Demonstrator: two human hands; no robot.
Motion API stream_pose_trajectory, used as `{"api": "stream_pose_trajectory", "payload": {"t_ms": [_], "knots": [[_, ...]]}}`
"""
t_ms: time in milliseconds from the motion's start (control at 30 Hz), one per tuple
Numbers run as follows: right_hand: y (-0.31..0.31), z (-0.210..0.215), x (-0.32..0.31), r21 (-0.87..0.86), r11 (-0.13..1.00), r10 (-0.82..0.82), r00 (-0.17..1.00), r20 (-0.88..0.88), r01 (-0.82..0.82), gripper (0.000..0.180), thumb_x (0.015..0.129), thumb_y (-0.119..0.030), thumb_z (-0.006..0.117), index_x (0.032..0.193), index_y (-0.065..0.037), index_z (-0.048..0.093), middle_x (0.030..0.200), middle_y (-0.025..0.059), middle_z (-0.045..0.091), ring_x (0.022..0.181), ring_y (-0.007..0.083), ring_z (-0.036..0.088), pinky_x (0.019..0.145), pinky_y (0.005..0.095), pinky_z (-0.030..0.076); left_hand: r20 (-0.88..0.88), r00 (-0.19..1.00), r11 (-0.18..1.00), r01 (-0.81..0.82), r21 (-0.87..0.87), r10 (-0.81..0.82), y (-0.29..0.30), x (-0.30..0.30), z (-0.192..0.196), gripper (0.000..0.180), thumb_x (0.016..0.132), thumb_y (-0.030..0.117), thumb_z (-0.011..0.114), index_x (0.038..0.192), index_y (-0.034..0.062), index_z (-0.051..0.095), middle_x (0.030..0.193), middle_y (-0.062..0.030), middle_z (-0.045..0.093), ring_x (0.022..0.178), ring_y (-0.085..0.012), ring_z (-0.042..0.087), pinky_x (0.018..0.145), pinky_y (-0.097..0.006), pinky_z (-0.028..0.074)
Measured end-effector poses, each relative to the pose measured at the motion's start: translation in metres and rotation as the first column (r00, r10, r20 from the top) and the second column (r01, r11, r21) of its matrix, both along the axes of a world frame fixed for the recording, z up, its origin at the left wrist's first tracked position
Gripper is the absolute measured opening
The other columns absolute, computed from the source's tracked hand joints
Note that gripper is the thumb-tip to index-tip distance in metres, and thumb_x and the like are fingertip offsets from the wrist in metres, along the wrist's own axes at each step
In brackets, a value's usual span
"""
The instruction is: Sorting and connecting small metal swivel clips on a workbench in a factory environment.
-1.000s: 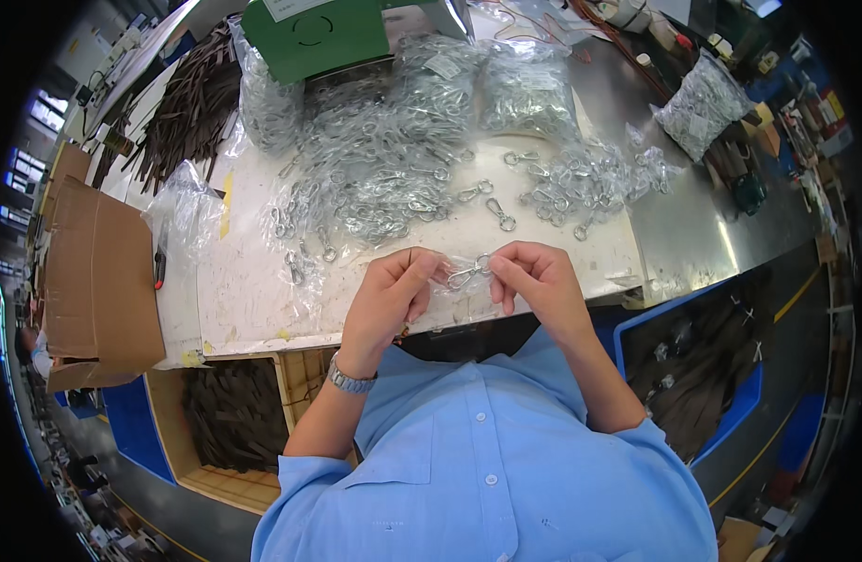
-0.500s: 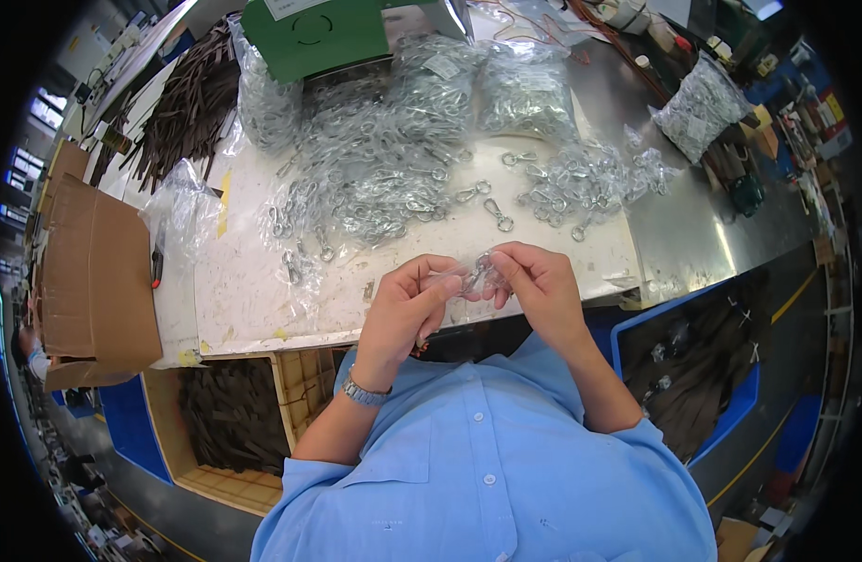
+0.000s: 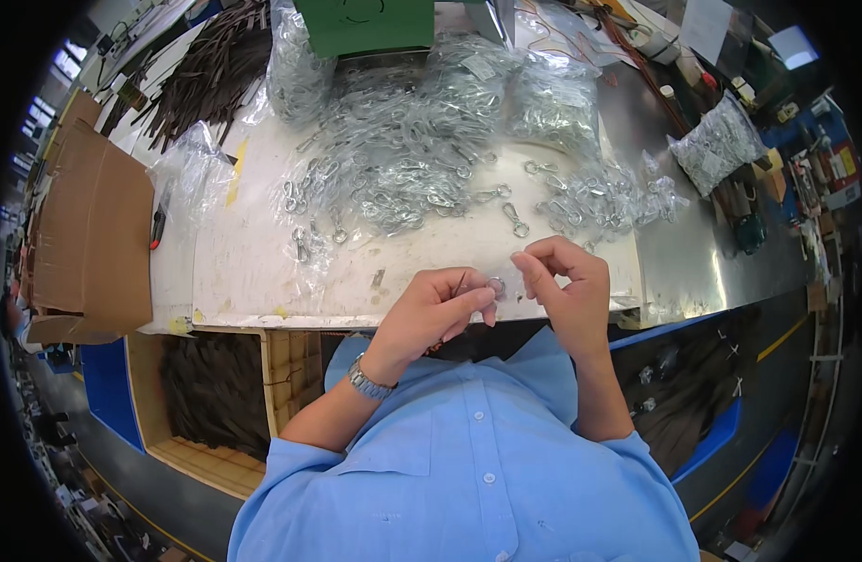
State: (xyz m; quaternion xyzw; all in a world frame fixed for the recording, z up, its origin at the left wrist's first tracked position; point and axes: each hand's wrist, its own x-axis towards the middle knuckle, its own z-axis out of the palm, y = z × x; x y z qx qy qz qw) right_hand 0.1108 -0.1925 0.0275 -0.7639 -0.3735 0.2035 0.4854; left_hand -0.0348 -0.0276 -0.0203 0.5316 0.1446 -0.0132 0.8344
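Left hand: at the centre of the frame, the left hand [image 3: 438, 311] grasps a small metal clasp between thumb and fingers.
Clasp in hand: the metal clasp [image 3: 496, 287] is mostly hidden by the fingers, its ring showing at their tips.
Right hand: just right of centre, the right hand [image 3: 575, 292] is raised with thumb and forefinger bent toward each other; whether they pinch anything, I cannot tell.
Left wrist: a silver watch [image 3: 370, 379].
Worktop: a white tabletop [image 3: 262, 272] spans the middle of the frame.
Main pile: clasps in clear plastic [image 3: 393, 150] heap at upper centre, beneath a green box [image 3: 365, 26].
Right of the pile: a loose clasp [image 3: 515, 221] lies near a smaller wrapped cluster [image 3: 595, 201].
Upper right: a full clear bag [image 3: 717, 145] rests on the metal surface.
Left edge: an open cardboard box [image 3: 98, 229].
Upper left: dark strips [image 3: 211, 70] lie heaped.
Lower left: a wooden crate [image 3: 270, 375] contains more dark strips.
Lower right: a blue bin [image 3: 717, 445] holds dark material.
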Motion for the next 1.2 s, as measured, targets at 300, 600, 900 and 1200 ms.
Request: {"api": "stream_pose_trajectory", "payload": {"t_ms": [300,600,900,1200], "knots": [[0.015,-0.047,-0.025,0.273,0.952,0.044,0.816,-0.576,0.141,0.035,0.113,-0.021,0.06,0.129,0.007,0.074,0.119,0.0127,0.078,0.097,0.0137,0.07,0.09,0.0278,0.056,-0.013,1.0,0.987,0.002,0.161,0.0,0.004,0.0,0.012,0.021,0.107,0.018,0.066,0.12,0.0034,0.074,0.091,0.0031,0.077,0.057,0.0,0.047,0.05,-0.019,0.038],[0.019,-0.053,-0.029,0.327,0.916,0.121,0.618,-0.777,0.232,0.04,0.114,-0.027,0.058,0.136,0.004,0.071,0.131,0.0116,0.076,0.077,0.0063,0.053,0.082,0.0246,0.054,0.04,0.994,0.994,-0.102,0.043,0.101,0.004,0.004,0.004,0.021,0.105,0.015,0.068,0.122,0.0029,0.068,0.09,-0.0027,0.079,0.053,-0.0003,0.046,0.046,-0.019,0.035],[0.014,-0.051,-0.025,0.354,0.884,0.06,0.678,-0.733,0.305,0.039,0.113,-0.029,0.06,0.125,0.005,0.076,0.13,0.0187,0.076,0.119,0.0226,0.073,0.106,0.0377,0.056,-0.028,0.998,0.902,-0.033,0.43,0.05,0.003,0.001,0.008,0.018,0.103,0.011,0.071,0.116,-0.0004,0.074,0.09,-0.0044,0.079,0.057,-0.001,0.049,0.049,-0.021,0.038],[0.016,-0.053,-0.018,0.333,0.881,0.036,0.654,-0.756,0.336,0.041,0.112,-0.032,0.061,0.118,0.004,0.078,0.122,0.0185,0.079,0.111,0.0213,0.076,0.101,0.0361,0.057,0.012,0.975,0.951,-0.22,0.218,0.223,0.003,-0.007,0.017,0.018,0.104,0.013,0.073,0.116,0.0004,0.079,0.09,0.0002,0.074,0.07,-0.0025,0.055,0.062,-0.021,0.042]]}}
